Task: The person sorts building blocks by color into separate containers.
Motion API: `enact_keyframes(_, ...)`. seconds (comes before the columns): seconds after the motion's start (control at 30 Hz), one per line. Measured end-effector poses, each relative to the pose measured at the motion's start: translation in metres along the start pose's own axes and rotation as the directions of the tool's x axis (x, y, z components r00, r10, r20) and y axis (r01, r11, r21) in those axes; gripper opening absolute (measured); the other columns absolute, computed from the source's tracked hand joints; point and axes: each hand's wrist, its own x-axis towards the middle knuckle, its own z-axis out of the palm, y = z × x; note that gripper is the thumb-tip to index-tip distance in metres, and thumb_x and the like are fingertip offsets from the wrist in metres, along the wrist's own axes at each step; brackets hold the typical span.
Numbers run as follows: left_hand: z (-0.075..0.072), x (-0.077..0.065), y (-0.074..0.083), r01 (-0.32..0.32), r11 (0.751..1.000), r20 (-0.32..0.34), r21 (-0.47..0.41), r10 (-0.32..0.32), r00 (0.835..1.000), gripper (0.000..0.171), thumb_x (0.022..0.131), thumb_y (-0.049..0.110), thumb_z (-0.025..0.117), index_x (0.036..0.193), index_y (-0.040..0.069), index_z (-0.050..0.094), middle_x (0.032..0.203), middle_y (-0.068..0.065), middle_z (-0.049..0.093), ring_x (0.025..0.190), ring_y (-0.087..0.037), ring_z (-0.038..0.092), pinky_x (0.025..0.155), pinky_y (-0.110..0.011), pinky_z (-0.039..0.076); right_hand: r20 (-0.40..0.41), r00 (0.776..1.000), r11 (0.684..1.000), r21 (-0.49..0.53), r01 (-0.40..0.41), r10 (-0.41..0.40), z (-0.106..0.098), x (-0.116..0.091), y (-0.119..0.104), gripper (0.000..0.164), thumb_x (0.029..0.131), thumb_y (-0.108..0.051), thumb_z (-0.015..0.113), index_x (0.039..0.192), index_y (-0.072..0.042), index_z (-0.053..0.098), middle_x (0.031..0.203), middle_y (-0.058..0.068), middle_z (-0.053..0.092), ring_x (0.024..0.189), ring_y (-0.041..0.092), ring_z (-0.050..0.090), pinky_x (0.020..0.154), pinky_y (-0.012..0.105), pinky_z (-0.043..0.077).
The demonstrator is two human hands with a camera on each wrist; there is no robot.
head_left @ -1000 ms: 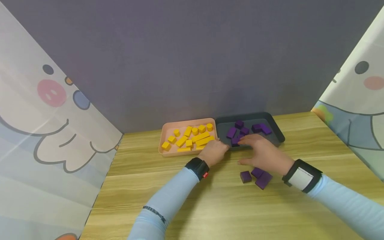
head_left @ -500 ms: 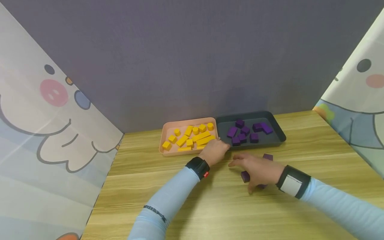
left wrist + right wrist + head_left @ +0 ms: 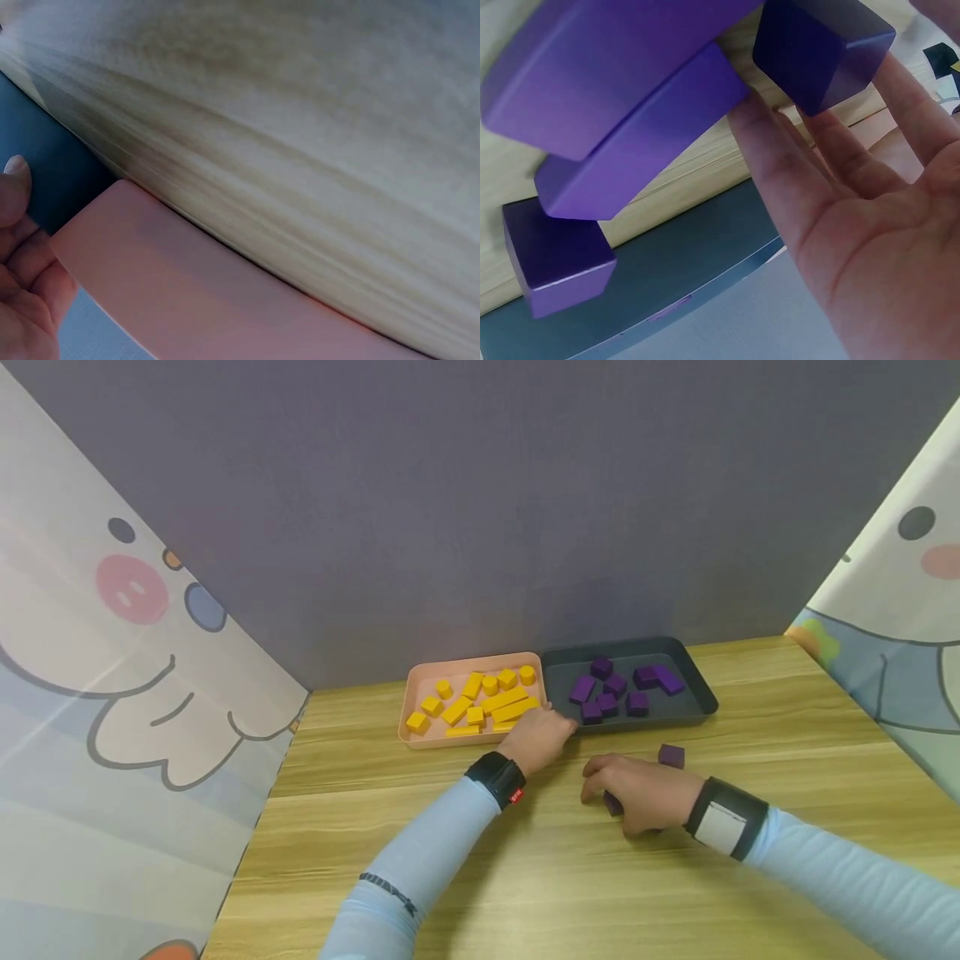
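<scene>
In the head view my left hand (image 3: 538, 739) is at the near edges where the peach tray (image 3: 407, 714) and the dark grey tray (image 3: 701, 681) meet. The left wrist view has its thumb (image 3: 16, 191) against the dark tray's outer wall, with fingers curled at the rim behind. My right hand (image 3: 641, 792) reaches down over purple blocks on the table. In the right wrist view its fingertips are right at a purple cube (image 3: 814, 56), and one touches a flat purple block (image 3: 641, 142). The thumb stands apart from the cube, at the upper right corner.
Several yellow blocks (image 3: 457, 710) lie in the peach tray, several purple blocks (image 3: 582, 688) in the dark one. Another purple block (image 3: 671, 756) sits on the wooden table (image 3: 525, 877) beyond the right hand. A grey wall (image 3: 480, 527) rises behind the trays.
My right hand has come back from over the dark tray to the loose purple blocks, its fingers drawing closer together. One more purple block shows in that tray. The left hand has stayed put.
</scene>
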Motion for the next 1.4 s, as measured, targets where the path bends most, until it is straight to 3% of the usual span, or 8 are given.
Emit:
enact_keyframes(0.23, 0.001, -0.001, 0.000, -0.005, 1.000, -0.014, 0.013, 0.005, 1.000, 0.017, 0.104, 0.015, 0.061, 0.104, 0.023, 0.077, 0.087, 0.010, 0.078, 0.088, -0.009, 0.075, 0.108, -0.035, 0.055, -0.047, 0.999, 1.000, -0.019, 0.016, -0.016, 0.005, 0.002, -0.001, 0.052, 0.059, 0.010, 0.080, 0.102, -0.017, 0.079, 0.111, -0.003, 0.066, 0.095, 0.011, 0.061, 0.085, 0.032, 0.060)
enact_keyframes(0.43, 0.001, 0.000, 0.000, -0.005, 1.000, -0.008, 0.009, 0.005, 1.000, 0.018, 0.105, 0.016, 0.060, 0.104, 0.023, 0.076, 0.085, 0.010, 0.077, 0.087, -0.009, 0.074, 0.107, -0.034, 0.056, -0.062, 0.998, 1.000, 0.007, -0.012, 0.012, 0.007, 0.003, -0.002, 0.039, 0.062, 0.009, 0.080, 0.090, -0.019, 0.078, 0.091, -0.009, 0.063, 0.078, 0.004, 0.054, 0.071, 0.024, 0.053)
enact_keyframes(0.7, -0.002, 0.001, 0.000, -0.011, 1.000, -0.007, -0.003, 0.011, 1.000, 0.018, 0.105, 0.015, 0.060, 0.104, 0.022, 0.077, 0.087, 0.009, 0.077, 0.088, -0.010, 0.075, 0.106, -0.035, 0.057, -0.068, 0.997, 0.998, 0.043, -0.036, 0.039, 0.004, 0.001, -0.005, 0.033, 0.064, 0.007, 0.077, 0.084, -0.019, 0.077, 0.083, -0.011, 0.064, 0.075, 0.003, 0.054, 0.067, 0.023, 0.051)
enact_keyframes(0.9, -0.002, 0.001, -0.002, -0.021, 1.000, -0.014, -0.009, 0.021, 1.000, 0.018, 0.104, 0.015, 0.061, 0.100, 0.022, 0.076, 0.085, 0.008, 0.075, 0.082, -0.010, 0.072, 0.086, -0.030, 0.061, -0.102, 0.994, 0.999, 0.050, -0.021, 0.026, -0.002, -0.001, -0.001, 0.033, 0.065, 0.006, 0.078, 0.083, -0.021, 0.077, 0.085, -0.011, 0.066, 0.077, 0.004, 0.055, 0.067, 0.022, 0.050)
enact_keyframes(1.03, -0.004, 0.002, -0.004, -0.013, 0.999, 0.007, -0.046, 0.013, 1.000, 0.012, 0.099, 0.015, 0.067, 0.094, 0.020, 0.077, 0.080, 0.007, 0.073, 0.075, -0.011, 0.069, 0.071, -0.027, 0.059, -0.165, 0.986, 1.000, 0.019, 0.001, 0.002, -0.013, -0.002, 0.005, 0.031, 0.065, 0.007, 0.077, 0.086, -0.017, 0.078, 0.087, -0.009, 0.069, 0.080, 0.007, 0.060, 0.069, 0.025, 0.053)
enact_keyframes(1.17, -0.010, 0.002, -0.006, 0.004, 0.994, 0.031, -0.107, -0.001, 1.000, 0.007, 0.097, 0.019, 0.072, 0.095, 0.018, 0.078, 0.083, 0.006, 0.075, 0.075, -0.011, 0.069, 0.070, -0.025, 0.058, -0.246, 0.969, 0.999, -0.045, -0.022, 0.010, -0.032, -0.005, 0.015, 0.032, 0.067, 0.006, 0.080, 0.092, -0.012, 0.081, 0.092, -0.004, 0.074, 0.087, 0.015, 0.069, 0.077, 0.034, 0.061)
enact_keyframes(1.4, -0.023, 0.001, -0.004, -0.003, 0.987, 0.018, -0.163, 0.006, 1.000, 0.012, 0.101, 0.019, 0.069, 0.099, 0.016, 0.080, 0.090, 0.005, 0.079, 0.077, -0.009, 0.071, 0.072, -0.022, 0.060, -0.298, 0.941, 0.982, -0.050, -0.184, 0.161, -0.077, -0.007, 0.046, 0.029, 0.070, 0.003, 0.080, 0.096, -0.010, 0.081, 0.099, 0.003, 0.078, 0.096, 0.025, 0.072, 0.082, 0.045, 0.061)
